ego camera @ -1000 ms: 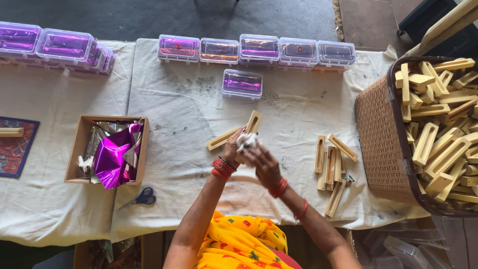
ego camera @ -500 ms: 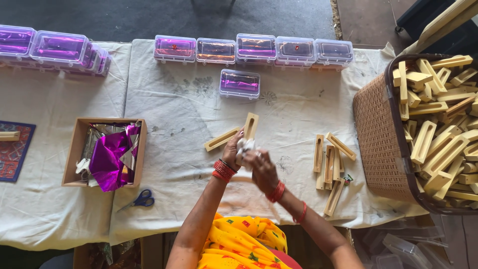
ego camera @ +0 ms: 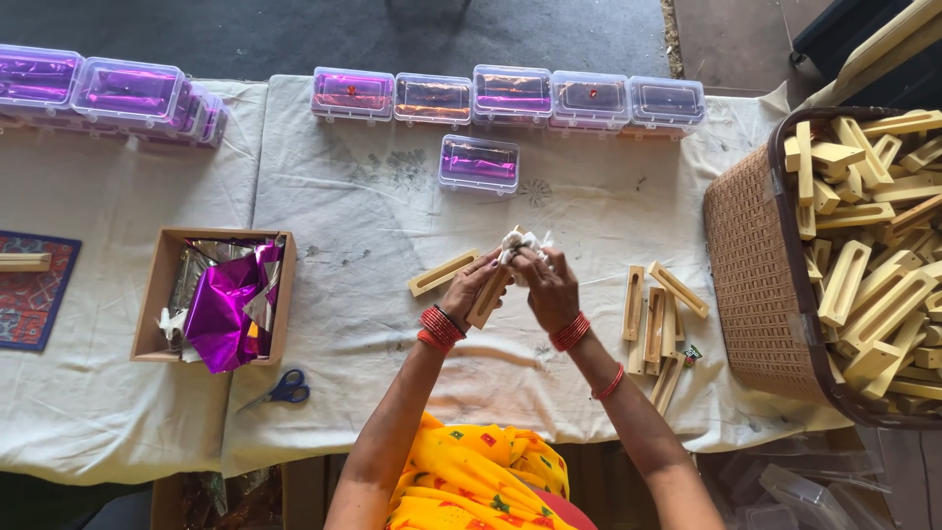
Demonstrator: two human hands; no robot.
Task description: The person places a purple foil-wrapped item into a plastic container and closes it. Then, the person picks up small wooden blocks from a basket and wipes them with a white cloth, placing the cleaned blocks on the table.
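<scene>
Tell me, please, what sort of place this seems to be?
Probably a small craft packing workspace: a brown woven basket heaped with pale slotted wooden blocks, a row of clear plastic boxes lined with purple foil, and a cloth-covered table.

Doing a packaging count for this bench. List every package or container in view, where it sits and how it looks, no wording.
Row of five clear lidded boxes: far table edge, rectangular, purple foil inside.
Single clear box: just in front of that row, same look.
Clear boxes cluster: far left, purple inside.
Cardboard box: left, open, brown, holding purple and silver foil.
Basket: right, brown woven, full of pale wooden pieces.
No signs or screens.
</scene>
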